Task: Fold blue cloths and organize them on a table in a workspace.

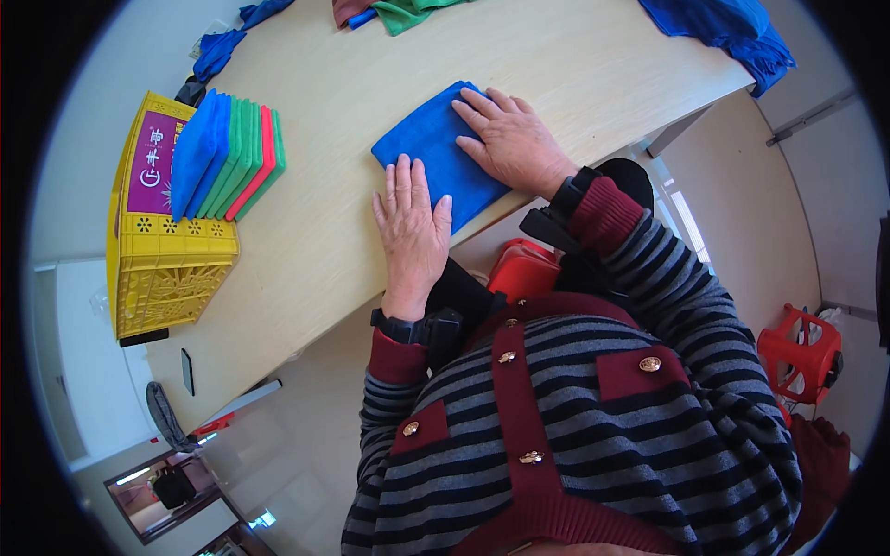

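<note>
A folded blue cloth (428, 146) lies flat on the light wooden table (371, 74). My left hand (411, 227) rests palm down on the cloth's near corner, fingers spread. My right hand (510, 139) presses flat on its far right part, fingers apart. Neither hand grips anything. Both wrists wear dark bands over red cuffs.
A stack of folded blue, green and red cloths (227, 156) lies on a yellow plastic crate (162, 241) at the left. Loose blue cloths (728, 28), a green one (408, 13) and another blue one (222, 46) sit at the far table edge. A red stool (797, 352) stands on the floor at right.
</note>
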`<state>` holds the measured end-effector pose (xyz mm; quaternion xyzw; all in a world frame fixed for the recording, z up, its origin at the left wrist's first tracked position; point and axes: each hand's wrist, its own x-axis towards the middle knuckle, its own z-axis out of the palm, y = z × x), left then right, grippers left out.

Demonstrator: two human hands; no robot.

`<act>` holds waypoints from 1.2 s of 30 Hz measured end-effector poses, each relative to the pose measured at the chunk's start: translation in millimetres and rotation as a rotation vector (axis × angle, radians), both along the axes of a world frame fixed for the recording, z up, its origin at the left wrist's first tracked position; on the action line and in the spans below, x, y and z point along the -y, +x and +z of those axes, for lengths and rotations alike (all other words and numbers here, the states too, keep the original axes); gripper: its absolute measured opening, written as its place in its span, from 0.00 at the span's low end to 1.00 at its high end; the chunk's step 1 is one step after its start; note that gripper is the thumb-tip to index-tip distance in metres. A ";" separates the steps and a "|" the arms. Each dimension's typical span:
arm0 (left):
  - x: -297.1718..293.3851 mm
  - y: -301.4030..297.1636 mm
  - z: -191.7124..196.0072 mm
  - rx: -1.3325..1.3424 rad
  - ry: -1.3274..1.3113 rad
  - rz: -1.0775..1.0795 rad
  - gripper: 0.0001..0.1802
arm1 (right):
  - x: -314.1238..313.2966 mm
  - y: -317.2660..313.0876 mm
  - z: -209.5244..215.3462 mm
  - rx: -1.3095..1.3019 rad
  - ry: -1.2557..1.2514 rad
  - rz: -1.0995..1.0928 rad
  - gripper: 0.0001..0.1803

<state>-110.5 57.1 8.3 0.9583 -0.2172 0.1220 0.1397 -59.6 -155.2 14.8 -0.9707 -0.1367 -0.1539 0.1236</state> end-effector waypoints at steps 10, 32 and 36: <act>-6.0 -21.1 4.8 -0.017 -0.004 -0.016 0.35 | -8.8 -9.8 12.8 0.098 -0.073 -0.063 0.29; -2.4 -20.2 -2.3 0.029 -0.012 -0.016 0.32 | 11.7 -15.0 -0.5 0.018 0.055 -0.064 0.26; -3.6 -21.8 -0.9 0.010 -0.028 -0.024 0.32 | 20.0 -9.5 4.4 0.089 -0.058 -0.128 0.26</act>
